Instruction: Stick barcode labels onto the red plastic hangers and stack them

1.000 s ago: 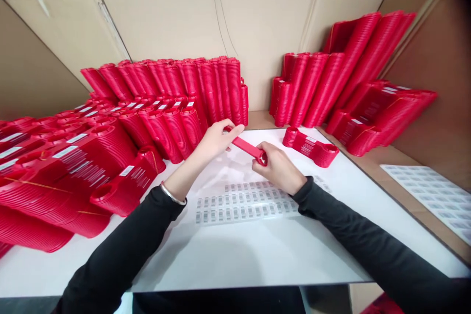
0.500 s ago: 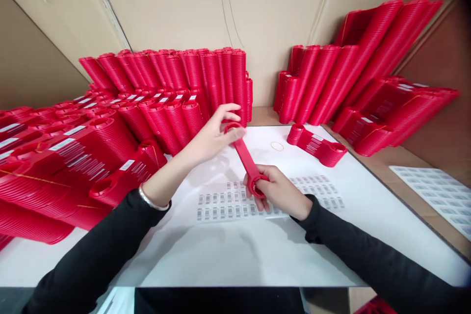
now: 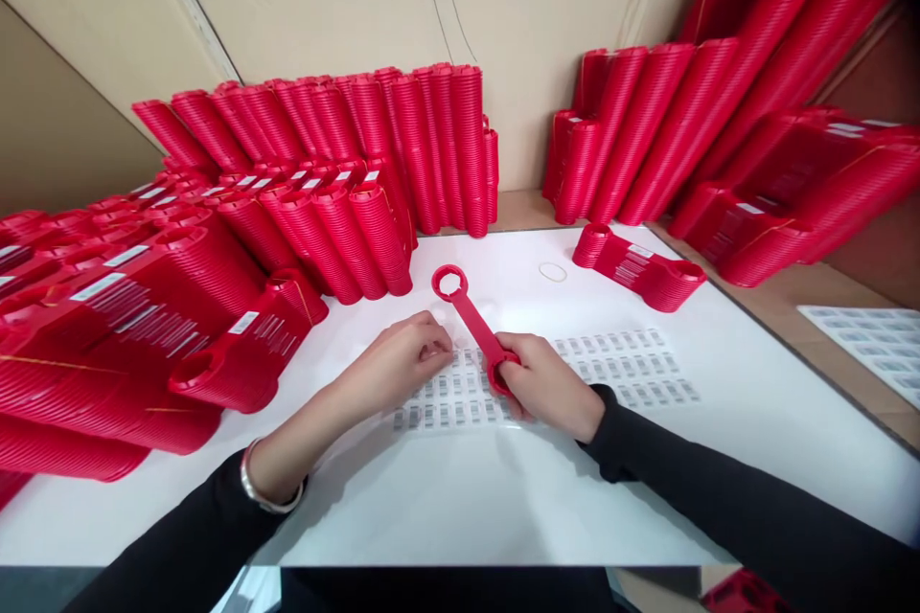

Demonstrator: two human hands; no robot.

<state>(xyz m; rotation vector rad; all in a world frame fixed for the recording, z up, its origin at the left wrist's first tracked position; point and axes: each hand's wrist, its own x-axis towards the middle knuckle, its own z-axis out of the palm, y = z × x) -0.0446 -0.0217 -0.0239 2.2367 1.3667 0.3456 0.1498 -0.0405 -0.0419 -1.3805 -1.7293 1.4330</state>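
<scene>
A red plastic ring wrench [image 3: 478, 326], with a ring at each end, is gripped at its near ring by my right hand [image 3: 550, 383]. Its far ring points up and left, above the white table. My left hand [image 3: 406, 359] is closed, thumb and fingertips pinched together at the upper left of a sheet of barcode labels [image 3: 618, 369]. Whatever may be between those fingertips is too small to make out. The wrench's lower end and my right hand cover part of the label sheet.
Tall stacks of red wrenches [image 3: 374, 129] crowd the left and back of the white table [image 3: 446, 508]. More stacks [image 3: 647, 129] lean at the back right. A banded bundle [image 3: 639, 268] and a rubber band [image 3: 553, 272] lie nearby. Another label sheet [image 3: 869, 345] is at far right.
My left hand has let go of the wrench's far ring and come down and left to the label sheet, its fingers closing. My right hand still holds the wrench. The view has shifted slightly.
</scene>
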